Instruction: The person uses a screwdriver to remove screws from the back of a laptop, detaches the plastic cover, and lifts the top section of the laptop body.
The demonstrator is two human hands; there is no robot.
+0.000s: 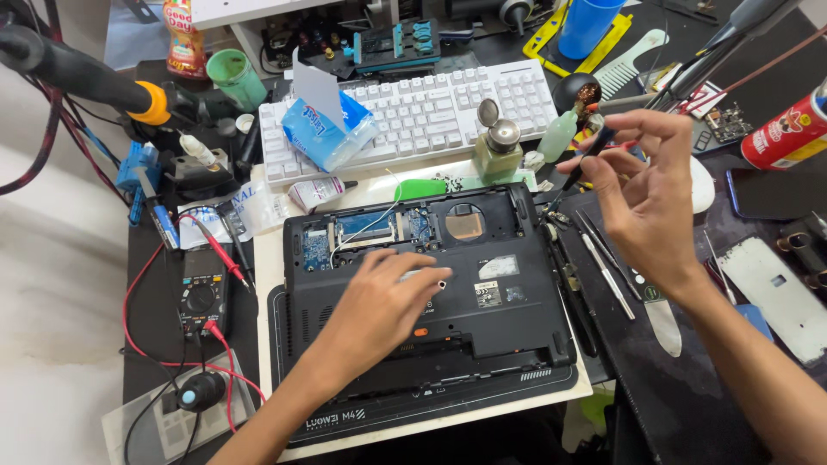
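The upturned black plastic laptop lies partly uncovered; the left hand rests flat, the right hand pinches, maybe, a thin black screwdriver.

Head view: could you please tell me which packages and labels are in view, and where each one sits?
Tissue pack: blue and white, lying on the white keyboard.
Can: red and yellow, far right.
Bottle: orange-labelled, top left.
Stickers: white, rectangular, on the black laptop base.
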